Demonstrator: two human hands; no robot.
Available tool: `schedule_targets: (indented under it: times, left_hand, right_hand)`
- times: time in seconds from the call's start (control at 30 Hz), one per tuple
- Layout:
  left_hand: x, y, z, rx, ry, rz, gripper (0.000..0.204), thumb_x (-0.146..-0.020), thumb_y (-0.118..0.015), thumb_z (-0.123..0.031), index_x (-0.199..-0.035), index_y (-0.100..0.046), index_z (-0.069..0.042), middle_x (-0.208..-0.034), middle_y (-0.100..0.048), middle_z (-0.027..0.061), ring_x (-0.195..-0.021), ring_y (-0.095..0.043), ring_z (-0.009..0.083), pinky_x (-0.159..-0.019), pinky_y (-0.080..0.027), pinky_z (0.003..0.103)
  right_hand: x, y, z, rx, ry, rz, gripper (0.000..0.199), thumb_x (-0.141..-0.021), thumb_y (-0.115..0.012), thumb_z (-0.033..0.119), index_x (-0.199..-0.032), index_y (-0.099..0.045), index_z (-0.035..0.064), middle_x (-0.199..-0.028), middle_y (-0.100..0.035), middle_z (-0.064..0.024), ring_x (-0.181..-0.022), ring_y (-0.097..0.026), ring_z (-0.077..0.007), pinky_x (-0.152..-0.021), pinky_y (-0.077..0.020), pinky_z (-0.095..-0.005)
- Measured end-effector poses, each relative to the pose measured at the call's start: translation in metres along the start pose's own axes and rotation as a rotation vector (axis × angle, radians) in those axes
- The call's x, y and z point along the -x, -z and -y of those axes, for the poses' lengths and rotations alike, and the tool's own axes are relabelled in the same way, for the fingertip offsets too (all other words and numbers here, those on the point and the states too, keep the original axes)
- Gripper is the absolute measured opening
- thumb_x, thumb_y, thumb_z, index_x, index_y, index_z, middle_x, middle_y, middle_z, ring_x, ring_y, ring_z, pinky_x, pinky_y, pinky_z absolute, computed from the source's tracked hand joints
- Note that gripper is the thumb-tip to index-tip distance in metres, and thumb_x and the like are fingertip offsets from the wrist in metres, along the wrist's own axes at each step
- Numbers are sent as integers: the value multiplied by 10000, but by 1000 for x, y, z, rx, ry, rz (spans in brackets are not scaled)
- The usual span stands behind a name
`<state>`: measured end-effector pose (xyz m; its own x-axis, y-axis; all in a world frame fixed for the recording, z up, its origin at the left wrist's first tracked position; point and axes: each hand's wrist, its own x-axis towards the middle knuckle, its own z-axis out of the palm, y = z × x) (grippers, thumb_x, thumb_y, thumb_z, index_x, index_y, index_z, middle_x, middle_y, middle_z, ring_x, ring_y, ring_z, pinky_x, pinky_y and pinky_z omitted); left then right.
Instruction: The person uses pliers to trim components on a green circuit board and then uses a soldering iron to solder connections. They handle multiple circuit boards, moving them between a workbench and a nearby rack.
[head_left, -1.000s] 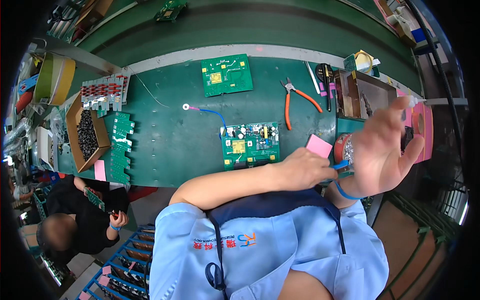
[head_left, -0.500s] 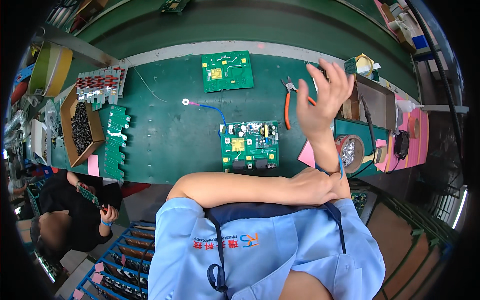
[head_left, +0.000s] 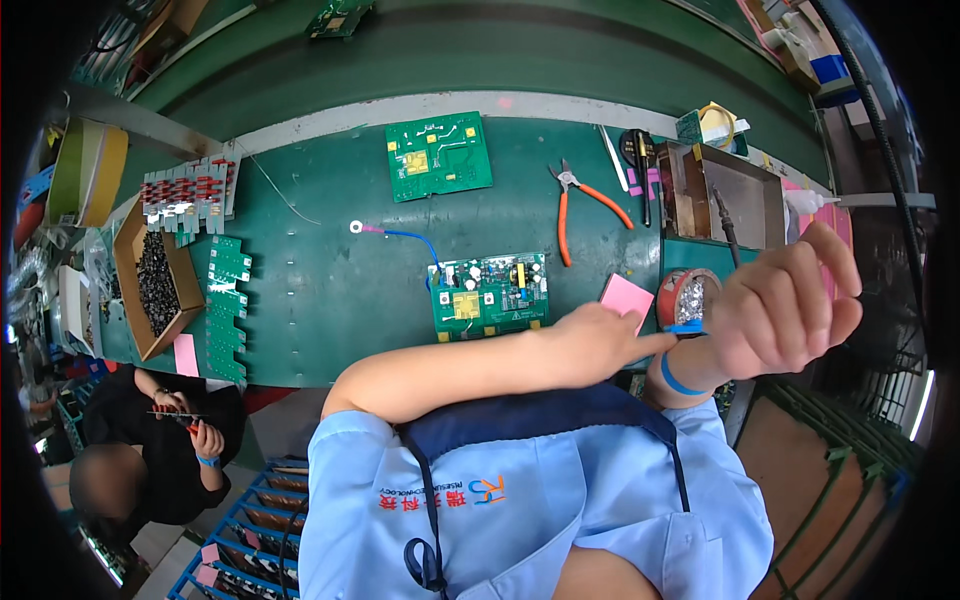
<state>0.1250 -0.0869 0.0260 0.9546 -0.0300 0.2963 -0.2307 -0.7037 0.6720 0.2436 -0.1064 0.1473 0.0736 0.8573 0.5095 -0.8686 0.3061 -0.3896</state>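
Note:
My left forearm crosses in front of me, and my left hand (head_left: 597, 345) reaches to the blue wrist strap (head_left: 682, 379) on my right wrist. Its fingers are closed at the strap's blue end piece, partly hidden by the hand. My right hand (head_left: 785, 310) is raised at the right with its fingers curled in, slightly blurred, and nothing shows in it. Beyond my left forearm lies a populated green circuit board (head_left: 490, 295), with a blue wire (head_left: 412, 237) ending in a ring terminal. A second green board (head_left: 438, 155) lies farther back.
Orange-handled cutters (head_left: 566, 215) and a pink pad (head_left: 627, 298) lie on the green bench. A tape roll with metal bits (head_left: 690, 297) and a soldering iron (head_left: 725, 215) are right. Left are a parts box (head_left: 185, 290) and board strips (head_left: 228, 310). Another person (head_left: 150, 440) works lower left.
My right hand has moved right and toward me, its spread fingers now curled. My left hand has shifted from gripping around the right wrist to the strap's end piece.

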Motion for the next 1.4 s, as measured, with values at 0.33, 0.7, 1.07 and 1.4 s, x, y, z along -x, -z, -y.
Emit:
schedule_targets:
  times: [0.33,0.7,1.07,1.4]
  left_hand:
    - [30,113,-53,-96,-190,-305,246,-633,-594,-133,-875,-601,-87,-588,-423,10,-507,-438,126,-414,-348,240]
    - [40,124,-108,-128,-53,-919,28,-665,-479,-148,-659,-474,-121,-516,-533,12,-404,-468,118,-400,-374,210]
    - [36,134,-52,-367,-265,-373,179,-655,-560,-158,-810,-576,-70,-685,-503,34,-548,-454,139,-459,-370,244]
    - [121,155,214,-62,1213,-397,371,-788,-538,-295,-1050,-527,-33,-973,-585,134,-876,-574,235,-738,-449,317]
  right_hand:
    - [35,146,-59,2161,-87,-244,298,-658,-646,104,-936,-556,49,-1019,-508,-138,-986,-454,-290,-835,-351,-374]
    - [107,233,-102,2441,-170,-310,409,-679,-621,170,-1062,-513,80,-1170,-418,-156,-1122,-355,-323,-937,-236,-462]
    - [96,255,-100,2339,-172,-443,347,-712,-574,100,-1051,-504,85,-1192,-412,-119,-1145,-353,-283,-978,-190,-468]
    - [93,252,-101,2352,-154,-442,329,-697,-580,98,-1017,-503,84,-1182,-411,-108,-1127,-361,-276,-977,-200,-453]
